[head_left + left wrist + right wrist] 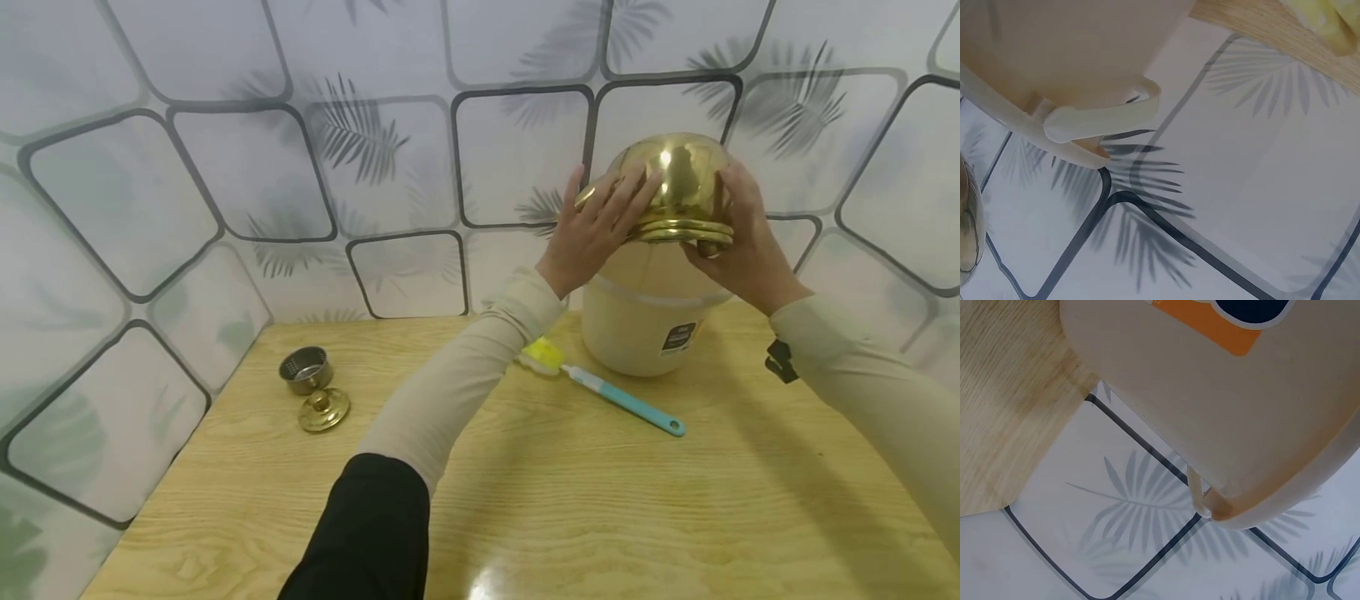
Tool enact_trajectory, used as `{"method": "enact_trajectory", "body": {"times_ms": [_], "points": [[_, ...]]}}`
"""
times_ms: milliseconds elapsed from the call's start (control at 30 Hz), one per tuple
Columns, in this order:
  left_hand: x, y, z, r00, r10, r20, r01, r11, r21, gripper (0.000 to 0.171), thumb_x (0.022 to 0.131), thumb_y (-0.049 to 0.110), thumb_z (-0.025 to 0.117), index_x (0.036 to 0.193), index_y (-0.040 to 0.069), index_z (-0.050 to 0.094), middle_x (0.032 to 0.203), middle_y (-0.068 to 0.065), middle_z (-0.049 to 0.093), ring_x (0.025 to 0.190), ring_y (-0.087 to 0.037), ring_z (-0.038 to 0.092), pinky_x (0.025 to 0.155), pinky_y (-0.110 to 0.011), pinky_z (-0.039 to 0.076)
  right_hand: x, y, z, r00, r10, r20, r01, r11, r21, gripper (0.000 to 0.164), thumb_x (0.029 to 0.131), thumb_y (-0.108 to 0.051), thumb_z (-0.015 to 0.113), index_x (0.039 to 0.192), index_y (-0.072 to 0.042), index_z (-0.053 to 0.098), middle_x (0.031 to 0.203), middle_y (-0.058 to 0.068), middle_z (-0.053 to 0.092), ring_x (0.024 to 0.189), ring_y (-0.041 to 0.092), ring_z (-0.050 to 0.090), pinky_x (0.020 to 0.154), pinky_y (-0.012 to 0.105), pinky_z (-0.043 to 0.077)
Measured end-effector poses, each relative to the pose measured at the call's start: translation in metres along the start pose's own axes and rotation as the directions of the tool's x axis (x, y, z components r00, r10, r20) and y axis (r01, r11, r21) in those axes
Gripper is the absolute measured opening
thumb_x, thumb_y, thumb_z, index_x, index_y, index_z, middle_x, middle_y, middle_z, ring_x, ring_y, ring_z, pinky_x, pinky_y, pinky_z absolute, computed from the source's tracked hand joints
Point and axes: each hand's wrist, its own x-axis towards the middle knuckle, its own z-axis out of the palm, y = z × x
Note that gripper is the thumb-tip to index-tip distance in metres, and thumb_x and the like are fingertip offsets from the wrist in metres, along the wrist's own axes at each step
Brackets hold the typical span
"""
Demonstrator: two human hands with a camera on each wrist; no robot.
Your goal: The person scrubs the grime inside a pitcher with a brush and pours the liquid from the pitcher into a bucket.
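Note:
A shiny brass teapot (pixel 678 179) is held upside down over a cream plastic bucket (pixel 637 337), its rim facing down. My left hand (pixel 596 229) holds its left side, fingers spread along the brass and thumb raised beside a protruding brass part. On the other side my right hand (pixel 753 242) grips the pot, with the thumb beneath the rim and the fingers up the side. In the left wrist view a bit of brass (pixel 969 219) shows at the left edge, near the bucket's handle (pixel 1104 119). Neither hand appears in the wrist views.
A brush with a blue handle (pixel 630 404) and yellow head (pixel 543 354) lies before the bucket. Far left on the wooden table (pixel 585 517) sit a metal strainer cup (pixel 306 371) and a brass lid (pixel 324 410). The patterned wall (pixel 405 167) rises close behind.

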Motion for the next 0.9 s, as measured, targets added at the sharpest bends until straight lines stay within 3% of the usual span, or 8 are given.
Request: {"method": "enact_trajectory", "body": {"times_ms": [67, 100, 267, 500, 700, 900], "points": [[0.001, -0.001, 0.0, 1.0, -0.004, -0.02, 0.004, 1.0, 0.008, 0.042, 0.096, 0.013, 0.044, 0.133, 0.031, 0.046, 0.136, 0.009, 0.049, 0.118, -0.011, 0.048, 0.107, -0.049, 0.031, 0.001, 0.0, 0.001, 0.999, 0.003, -0.033, -0.003, 1.0, 0.004, 0.087, 0.065, 0.008, 0.069, 0.136, -0.006, 0.022, 0.146, 0.022, 0.027, 0.134, 0.031, 0.033, 0.103, 0.015, 0.035], [0.001, -0.001, 0.0, 1.0, -0.006, -0.031, 0.006, 1.0, 0.014, 0.042, 0.096, 0.013, 0.044, 0.134, 0.031, 0.045, 0.136, 0.009, 0.049, 0.118, -0.011, 0.048, 0.107, -0.049, 0.032, 0.001, 0.0, 0.002, 0.999, 0.002, -0.043, -0.002, 1.0, -0.004, 0.087, 0.065, 0.009, 0.069, 0.137, -0.008, 0.022, 0.146, 0.022, 0.027, 0.134, 0.033, 0.032, 0.104, 0.017, 0.035], [0.004, -0.002, 0.0, 0.996, -0.02, -0.089, 0.026, 0.997, 0.076, 0.043, 0.095, 0.014, 0.046, 0.133, 0.035, 0.045, 0.135, 0.01, 0.048, 0.119, -0.011, 0.047, 0.105, -0.048, 0.035, 0.005, -0.004, 0.0, 0.999, 0.015, -0.052, -0.017, 0.999, -0.033, 0.095, 0.063, 0.013, 0.07, 0.139, -0.016, 0.022, 0.148, 0.018, 0.027, 0.137, 0.032, 0.031, 0.097, 0.014, 0.041], [0.011, -0.006, 0.001, 0.993, -0.039, -0.114, 0.048, 0.996, 0.072, 0.043, 0.095, 0.015, 0.047, 0.132, 0.036, 0.046, 0.134, 0.012, 0.048, 0.118, -0.01, 0.046, 0.105, -0.048, 0.035, 0.013, -0.008, -0.004, 0.996, 0.021, -0.082, -0.024, 0.999, -0.036, 0.096, 0.064, 0.013, 0.068, 0.14, -0.024, 0.022, 0.146, 0.019, 0.028, 0.134, 0.033, 0.034, 0.104, 0.035, 0.041], [0.018, -0.01, 0.001, 0.987, -0.057, -0.152, 0.072, 0.993, 0.097, 0.043, 0.094, 0.016, 0.048, 0.131, 0.037, 0.046, 0.133, 0.014, 0.048, 0.117, -0.01, 0.045, 0.105, -0.047, 0.035, 0.019, -0.009, -0.008, 0.995, 0.031, -0.097, -0.037, 0.997, -0.069, 0.094, 0.066, 0.013, 0.067, 0.139, -0.028, 0.023, 0.146, 0.017, 0.028, 0.128, 0.031, 0.041, 0.097, 0.029, 0.046], [0.02, -0.012, 0.001, 0.984, -0.067, -0.163, 0.09, 0.986, 0.14, 0.043, 0.094, 0.018, 0.049, 0.13, 0.041, 0.046, 0.132, 0.016, 0.047, 0.119, -0.009, 0.043, 0.105, -0.046, 0.036, 0.023, -0.011, -0.008, 0.99, 0.013, -0.142, -0.02, 0.999, -0.046, 0.1, 0.064, 0.016, 0.067, 0.137, -0.037, 0.027, 0.144, 0.021, 0.029, 0.133, 0.033, 0.037, 0.108, 0.038, 0.038]]}}
